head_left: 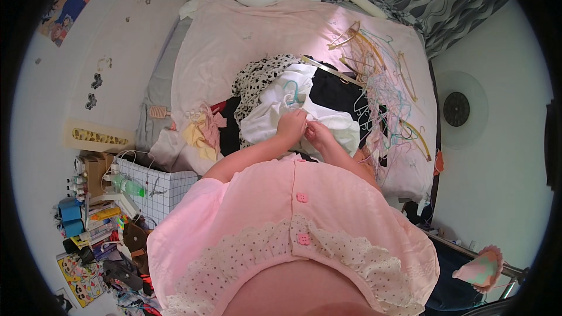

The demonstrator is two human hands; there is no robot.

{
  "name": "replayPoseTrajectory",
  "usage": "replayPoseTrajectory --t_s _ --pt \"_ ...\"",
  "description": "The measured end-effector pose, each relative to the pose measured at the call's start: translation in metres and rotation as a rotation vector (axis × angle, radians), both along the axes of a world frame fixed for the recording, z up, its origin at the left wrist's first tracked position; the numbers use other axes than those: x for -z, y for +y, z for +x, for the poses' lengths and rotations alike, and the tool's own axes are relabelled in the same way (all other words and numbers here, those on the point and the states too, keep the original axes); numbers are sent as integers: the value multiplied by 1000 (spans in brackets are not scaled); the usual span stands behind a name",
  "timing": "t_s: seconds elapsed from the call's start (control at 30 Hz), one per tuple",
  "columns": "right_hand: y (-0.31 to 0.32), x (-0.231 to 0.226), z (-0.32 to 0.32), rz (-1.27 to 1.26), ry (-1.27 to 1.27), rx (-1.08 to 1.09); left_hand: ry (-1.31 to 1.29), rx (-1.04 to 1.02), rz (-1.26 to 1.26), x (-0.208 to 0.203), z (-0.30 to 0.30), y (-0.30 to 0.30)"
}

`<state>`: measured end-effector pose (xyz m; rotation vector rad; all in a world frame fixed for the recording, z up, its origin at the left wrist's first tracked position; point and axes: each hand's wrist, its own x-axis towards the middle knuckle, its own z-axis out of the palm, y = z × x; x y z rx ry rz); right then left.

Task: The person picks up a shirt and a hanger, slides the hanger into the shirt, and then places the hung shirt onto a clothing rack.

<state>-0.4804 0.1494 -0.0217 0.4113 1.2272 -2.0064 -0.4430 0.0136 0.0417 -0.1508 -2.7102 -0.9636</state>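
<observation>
Both hands, left hand (291,124) and right hand (319,134), pinch the crumpled white cotton garment (275,111) with closed fingers, near the tangled pile of pastel wire hangers (380,99) on the right.

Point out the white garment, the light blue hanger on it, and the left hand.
white garment (266,120): head view, on its bare left fold.
light blue hanger (293,92): head view, on the hook lying on the garment.
left hand (293,126): head view, on the back of the hand gripping the cloth.
</observation>
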Motion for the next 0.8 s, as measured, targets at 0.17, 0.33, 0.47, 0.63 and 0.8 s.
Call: replayPoseTrajectory --t_s 0.17,0.33,0.47,0.63,0.8 --pt "-12 -41 10 -176 -44 24 105 -17 -5 -8 0 -4" --pt "-6 -33 7 -226 -64 25 124 3 -38 -8 0 -3" --pt "-7 -28 10 -156 -39 27 119 27 -157 -3 0 -3" --pt "-6 -27 4 -34 49 13 -16 -8 -151 -12 -1 -1" --pt "-11 -31 6 151 211 -54 -385 -143 119 7 -9 -6"
